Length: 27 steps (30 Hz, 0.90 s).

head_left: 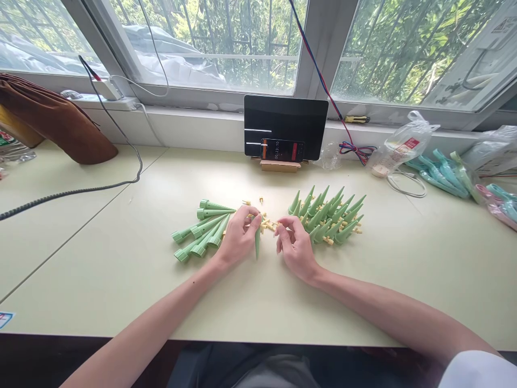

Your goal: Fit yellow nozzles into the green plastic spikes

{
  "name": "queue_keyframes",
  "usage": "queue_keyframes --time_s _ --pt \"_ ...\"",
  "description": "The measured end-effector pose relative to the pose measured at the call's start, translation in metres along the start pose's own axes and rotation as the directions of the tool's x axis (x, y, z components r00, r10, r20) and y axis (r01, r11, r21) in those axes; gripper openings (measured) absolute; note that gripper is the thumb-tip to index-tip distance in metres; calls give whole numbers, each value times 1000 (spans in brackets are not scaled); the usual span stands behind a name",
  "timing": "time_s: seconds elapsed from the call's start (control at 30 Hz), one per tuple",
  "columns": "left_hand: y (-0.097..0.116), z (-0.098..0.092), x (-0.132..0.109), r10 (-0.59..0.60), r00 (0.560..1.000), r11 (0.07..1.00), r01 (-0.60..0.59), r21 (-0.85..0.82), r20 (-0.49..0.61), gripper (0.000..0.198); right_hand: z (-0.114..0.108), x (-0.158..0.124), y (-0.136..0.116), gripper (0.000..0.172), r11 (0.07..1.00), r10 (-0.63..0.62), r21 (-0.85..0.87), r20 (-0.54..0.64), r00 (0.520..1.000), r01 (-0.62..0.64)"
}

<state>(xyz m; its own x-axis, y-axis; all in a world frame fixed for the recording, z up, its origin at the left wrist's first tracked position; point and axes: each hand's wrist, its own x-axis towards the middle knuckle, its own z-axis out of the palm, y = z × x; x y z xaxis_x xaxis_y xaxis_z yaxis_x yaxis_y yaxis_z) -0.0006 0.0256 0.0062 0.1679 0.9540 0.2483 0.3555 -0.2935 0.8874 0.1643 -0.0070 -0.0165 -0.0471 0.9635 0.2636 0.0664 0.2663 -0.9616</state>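
Note:
My left hand (241, 235) is closed on a green cone (257, 243), whose tip points down toward the table's front edge. Pinched in the fingers of my right hand (296, 244) is a small yellow piece (274, 226). Between and behind the hands lie several more small yellow pieces, one (261, 200) standing apart at the back. Left of my left hand, several green cones (205, 227) lie fanned out with their tips together. Right of my right hand, many green cones (323, 213) with yellow pieces attached stand in a cluster, tips up.
A black tablet (286, 121) with a phone (281, 150) before it stands at the back on a cardboard support (280, 166). Plastic bags (404, 143) and teal items (442, 172) lie back right. A dark cable (72, 192) and brown bag (60, 121) are at left.

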Motion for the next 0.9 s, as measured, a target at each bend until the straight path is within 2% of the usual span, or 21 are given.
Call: queue_keyframes --time_s 0.07,0.17,0.9 --pt "1 1 0 -58 997 992 62 -106 42 20 0 0 0 17 1000 0 4 4 1000 0" --pt "2 2 0 -88 994 980 98 -174 64 23 0 0 0 17 1000 -4 1 10 1000 4" --pt "-1 4 1 -81 994 975 62 -213 -79 28 0 0 -4 17 996 -7 -88 28 1000 9"
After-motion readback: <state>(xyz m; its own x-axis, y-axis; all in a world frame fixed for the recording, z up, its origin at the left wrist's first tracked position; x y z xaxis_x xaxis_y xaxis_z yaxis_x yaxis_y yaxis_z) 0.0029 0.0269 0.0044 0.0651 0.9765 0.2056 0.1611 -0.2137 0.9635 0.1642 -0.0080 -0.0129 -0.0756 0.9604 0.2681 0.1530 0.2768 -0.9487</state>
